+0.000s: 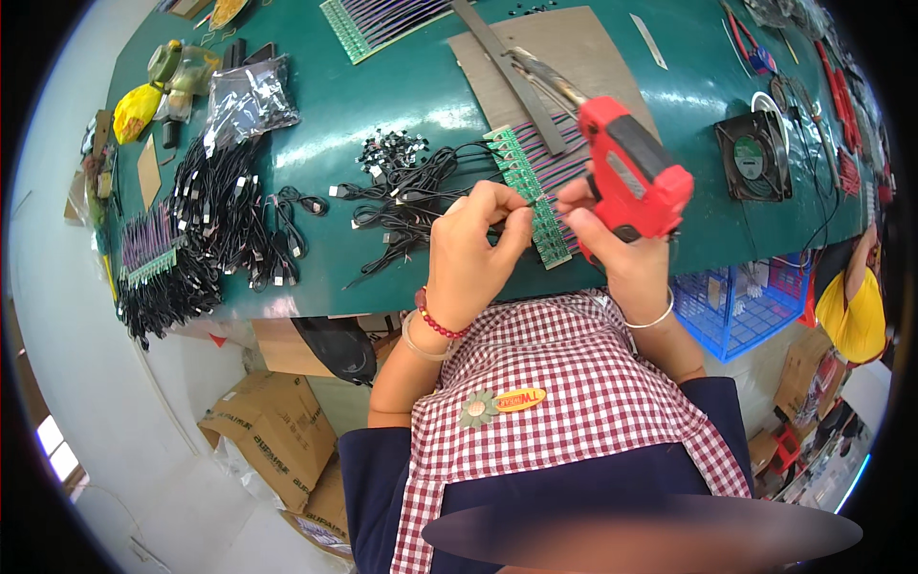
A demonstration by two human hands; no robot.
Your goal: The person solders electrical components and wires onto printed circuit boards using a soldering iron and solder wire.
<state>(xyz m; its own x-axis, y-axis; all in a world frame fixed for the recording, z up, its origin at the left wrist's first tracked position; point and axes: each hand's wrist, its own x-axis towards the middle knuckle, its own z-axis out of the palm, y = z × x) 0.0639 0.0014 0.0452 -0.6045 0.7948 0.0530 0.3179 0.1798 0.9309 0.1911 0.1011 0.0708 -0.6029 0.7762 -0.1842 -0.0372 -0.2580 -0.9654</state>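
A narrow green circuit board strip (pixel 535 206) lies in front of me, with pink-purple and dark wires running from its right side. My left hand (pixel 478 244) is closed in a pinch at the board's left edge, on the end of a thin black cable. Over the board's right side, my right hand (pixel 626 258) is closed around a red and black soldering gun (pixel 631 167). Its metal barrel points away to the upper left. The right thumb and index finger come together beside the board, and the gun hides the other fingers. Black USB cables (pixel 411 206) lie left of my left hand.
A metal bar (pixel 512 77) rests across brown board (pixel 602 57) and the wires. Further left are small black parts (pixel 392 151), cable bundles (pixel 220 201) and a plastic bag (pixel 251 100). A fan (pixel 754 158) stands right; a blue crate (pixel 736 306) is below the table edge.
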